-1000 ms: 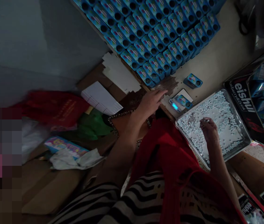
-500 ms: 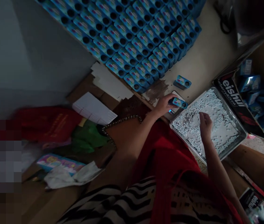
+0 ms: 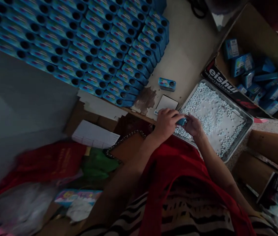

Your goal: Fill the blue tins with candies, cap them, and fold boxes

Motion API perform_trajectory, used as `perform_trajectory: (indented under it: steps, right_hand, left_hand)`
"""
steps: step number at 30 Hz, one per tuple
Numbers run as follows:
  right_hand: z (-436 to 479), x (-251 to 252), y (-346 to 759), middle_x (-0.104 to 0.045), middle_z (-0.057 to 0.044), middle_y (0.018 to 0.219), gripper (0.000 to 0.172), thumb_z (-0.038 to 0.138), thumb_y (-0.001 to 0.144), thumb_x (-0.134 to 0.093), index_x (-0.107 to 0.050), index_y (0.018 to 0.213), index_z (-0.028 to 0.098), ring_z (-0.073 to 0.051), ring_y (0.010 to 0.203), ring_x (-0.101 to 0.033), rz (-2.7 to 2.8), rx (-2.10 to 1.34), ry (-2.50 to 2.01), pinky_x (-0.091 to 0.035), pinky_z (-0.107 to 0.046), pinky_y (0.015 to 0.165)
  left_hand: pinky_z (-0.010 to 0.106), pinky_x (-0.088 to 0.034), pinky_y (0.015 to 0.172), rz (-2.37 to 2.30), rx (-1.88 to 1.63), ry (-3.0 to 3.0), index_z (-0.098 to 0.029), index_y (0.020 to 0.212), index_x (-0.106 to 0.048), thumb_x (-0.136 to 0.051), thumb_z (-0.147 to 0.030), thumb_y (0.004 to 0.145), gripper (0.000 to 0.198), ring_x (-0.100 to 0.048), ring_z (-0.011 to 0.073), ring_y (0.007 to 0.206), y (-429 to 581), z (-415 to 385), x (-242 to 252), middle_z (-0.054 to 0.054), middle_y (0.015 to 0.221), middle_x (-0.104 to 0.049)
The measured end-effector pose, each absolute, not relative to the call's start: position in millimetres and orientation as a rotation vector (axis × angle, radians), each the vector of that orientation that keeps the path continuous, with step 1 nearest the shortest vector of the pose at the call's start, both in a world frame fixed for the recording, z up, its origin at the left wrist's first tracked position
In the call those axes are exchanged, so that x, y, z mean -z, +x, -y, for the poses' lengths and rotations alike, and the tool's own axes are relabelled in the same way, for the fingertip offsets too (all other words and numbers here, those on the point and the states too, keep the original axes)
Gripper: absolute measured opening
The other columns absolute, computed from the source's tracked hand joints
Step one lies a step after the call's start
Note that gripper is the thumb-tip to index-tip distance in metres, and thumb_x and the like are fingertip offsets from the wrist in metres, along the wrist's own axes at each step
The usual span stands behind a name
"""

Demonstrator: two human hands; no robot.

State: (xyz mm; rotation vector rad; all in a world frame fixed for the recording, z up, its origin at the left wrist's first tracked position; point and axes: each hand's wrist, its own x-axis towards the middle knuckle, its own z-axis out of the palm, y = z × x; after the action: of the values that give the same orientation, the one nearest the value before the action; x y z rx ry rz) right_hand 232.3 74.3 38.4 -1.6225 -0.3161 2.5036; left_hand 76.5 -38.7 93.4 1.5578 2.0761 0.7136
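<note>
Low over the near corner of a metal tray (image 3: 248, 126) of small pale-blue pellets (image 3: 210, 108), my left hand (image 3: 166, 124) is closed round a small blue box (image 3: 181, 121), which its fingers partly cover. At the box's other end, my right hand (image 3: 195, 127) has its curled fingers against it. Whether pellets are in that hand is hidden. Just beyond my left hand lies a small flat scale (image 3: 167, 103). Another blue box (image 3: 166, 84) with a dark round hole in its top stands apart, behind the scale.
Rows of blue boxes (image 3: 99, 55) with round holes fill the table's left side. A carton (image 3: 227, 85) with more blue boxes stands behind the tray. Below the table edge are red cloth (image 3: 47, 162), a green bag (image 3: 98, 164) and white card (image 3: 96, 133). Brown cartons (image 3: 271, 144) stand at right.
My right hand has left the tray's middle and come over to the blue box. My left hand's box is turned and more covered by fingers. The whole view has shifted.
</note>
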Motion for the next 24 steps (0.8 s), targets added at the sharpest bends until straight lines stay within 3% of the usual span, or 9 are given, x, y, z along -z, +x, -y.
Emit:
perform_trajectory:
  steps: [5,12,18,22,24]
  right_hand:
    - [-71.0,-36.0,230.3,-0.08,-0.003,0.089,0.029,0.04,0.105,-0.055,-0.075,0.098,0.02,-0.019,0.08,-0.072,0.315,-2.522,-1.576,-0.063,-0.033,0.077]
    - [-72.0,-40.4,237.1,-0.078,-0.006,0.082,0.042,0.045,0.108,-0.048,-0.077,0.095,0.018,-0.02,0.073,-0.068,0.311,-2.47,-1.542,-0.061,-0.033,0.073]
    - [-67.7,-41.1,231.9,-0.078,-0.005,0.092,0.023,0.037,0.1,-0.065,-0.078,0.096,0.018,-0.018,0.082,-0.071,0.386,-2.492,-1.506,-0.062,-0.028,0.075]
    - [-72.9,-43.9,234.8,-0.076,-0.003,0.086,0.008,0.027,0.091,-0.073,-0.075,0.095,0.02,-0.015,0.076,-0.069,0.39,-2.508,-1.514,-0.061,-0.024,0.067]
    - [-77.2,-46.2,240.5,-0.076,-0.001,0.085,0.011,0.019,0.085,-0.074,-0.074,0.096,0.021,-0.013,0.074,-0.069,0.429,-2.49,-1.512,-0.06,-0.022,0.063]
  left_hand:
    - [0.048,-0.047,0.097,-2.052,-0.781,1.456,-0.031,0.12,-0.081,-0.076,-0.015,0.088,0.037,-0.063,0.0306,0.108,68.7,38.0,-90.0,0.007,0.113,-0.077]
    - [0.054,-0.041,0.104,-2.105,-0.716,1.542,-0.036,0.121,-0.081,-0.069,-0.008,0.089,0.044,-0.062,0.032,0.111,88.3,36.9,-111.2,0.006,0.116,-0.078]
    - [0.051,-0.045,0.109,-2.074,-0.866,1.343,-0.031,0.113,-0.082,-0.072,-0.005,0.082,0.042,-0.067,0.0305,0.114,69.2,48.0,-86.4,0.006,0.114,-0.078]
    - [0.041,-0.053,0.107,-1.913,-1.224,0.962,-0.022,0.113,-0.077,-0.073,-0.014,0.081,0.033,-0.072,0.0257,0.115,43.6,61.4,-56.6,0.006,0.119,-0.079]
    - [0.041,-0.054,0.109,-1.832,-1.334,0.785,-0.02,0.113,-0.074,-0.078,-0.021,0.078,0.035,-0.073,0.0258,0.118,29.9,64.2,-38.3,0.007,0.12,-0.079]
